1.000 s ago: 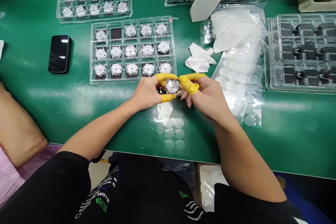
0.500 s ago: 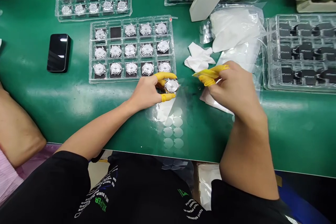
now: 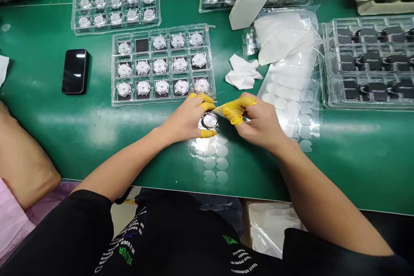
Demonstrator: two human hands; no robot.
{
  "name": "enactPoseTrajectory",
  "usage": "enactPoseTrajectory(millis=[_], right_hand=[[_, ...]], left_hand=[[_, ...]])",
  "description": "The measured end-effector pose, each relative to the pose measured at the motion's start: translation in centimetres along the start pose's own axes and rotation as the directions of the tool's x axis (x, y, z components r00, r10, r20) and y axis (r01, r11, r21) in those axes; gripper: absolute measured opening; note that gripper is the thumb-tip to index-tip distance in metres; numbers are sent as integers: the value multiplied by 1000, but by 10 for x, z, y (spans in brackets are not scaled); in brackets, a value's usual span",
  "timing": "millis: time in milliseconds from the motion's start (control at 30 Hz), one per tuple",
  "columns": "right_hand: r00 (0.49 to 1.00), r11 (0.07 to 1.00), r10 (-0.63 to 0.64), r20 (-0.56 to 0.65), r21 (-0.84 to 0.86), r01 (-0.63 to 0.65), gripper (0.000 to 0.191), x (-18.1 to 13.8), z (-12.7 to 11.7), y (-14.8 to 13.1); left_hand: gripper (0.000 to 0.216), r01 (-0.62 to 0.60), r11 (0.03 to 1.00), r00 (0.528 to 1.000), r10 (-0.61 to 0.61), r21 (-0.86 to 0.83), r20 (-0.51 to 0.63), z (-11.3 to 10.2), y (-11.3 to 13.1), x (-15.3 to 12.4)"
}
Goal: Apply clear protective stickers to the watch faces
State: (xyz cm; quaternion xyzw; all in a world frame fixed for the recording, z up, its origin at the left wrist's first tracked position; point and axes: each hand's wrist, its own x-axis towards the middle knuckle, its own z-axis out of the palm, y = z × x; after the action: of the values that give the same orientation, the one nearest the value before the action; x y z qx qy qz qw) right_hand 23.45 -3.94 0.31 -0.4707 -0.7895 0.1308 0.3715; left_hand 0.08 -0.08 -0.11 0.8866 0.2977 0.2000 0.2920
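Note:
My left hand [image 3: 186, 118], with yellow finger cots on its tips, is closed around a round silver watch case [image 3: 210, 120]. Thumb and fingers sit on opposite edges of the case, and its pale round face points up. My right hand [image 3: 255, 118], also in yellow finger cots, pinches a thin pale piece [image 3: 219, 108] whose kind I cannot make out. The tip of that piece is at the upper right edge of the watch case. Under and below the case lies a clear sheet of round film stickers [image 3: 216, 164].
Behind my hands, a clear plastic tray [image 3: 113, 73] bears watch cases, one pocket showing only black. A phone [image 3: 75, 72] lies left, a crumpled white cloth [image 3: 242, 73] and a white bottle [image 3: 250, 2] stand right of the tray. Another tray [image 3: 326, 95] holds black pieces. Someone's arm [image 3: 26, 155] rests at left.
My right hand has come left and down, bringing the thin pale piece to the watch case. The left hand has lowered the case slightly. A second sticker sheet at right is uncovered.

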Motion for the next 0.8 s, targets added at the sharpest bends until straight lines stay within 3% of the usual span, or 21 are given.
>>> enactPoseTrajectory(millis=[167,267,367,500,700,800], right_hand=[[997,994,-78,17,73,77,17,-6,11,-2],[988,979,-153,-36,131,157,16,-2,13,-1],[993,983,-80,-83,156,92,20,0,9,2],[998,984,40,-41,178,-32,22,-2,4,3],[997,985,72,-29,158,-66,22,-4,6,3],[998,991,54,-39,122,-49,20,-4,7,5]], left_hand=[[39,33,999,999,-32,-37,38,-5,2,-1],[51,36,998,999,-36,-48,15,-4,5,-2],[58,95,995,994,-96,-32,-46,0,10,-5],[38,126,992,991,-124,28,-43,3,11,-7],[66,96,995,995,-95,22,-38,2,13,-6],[46,151,986,988,-148,68,-44,3,16,-7]])
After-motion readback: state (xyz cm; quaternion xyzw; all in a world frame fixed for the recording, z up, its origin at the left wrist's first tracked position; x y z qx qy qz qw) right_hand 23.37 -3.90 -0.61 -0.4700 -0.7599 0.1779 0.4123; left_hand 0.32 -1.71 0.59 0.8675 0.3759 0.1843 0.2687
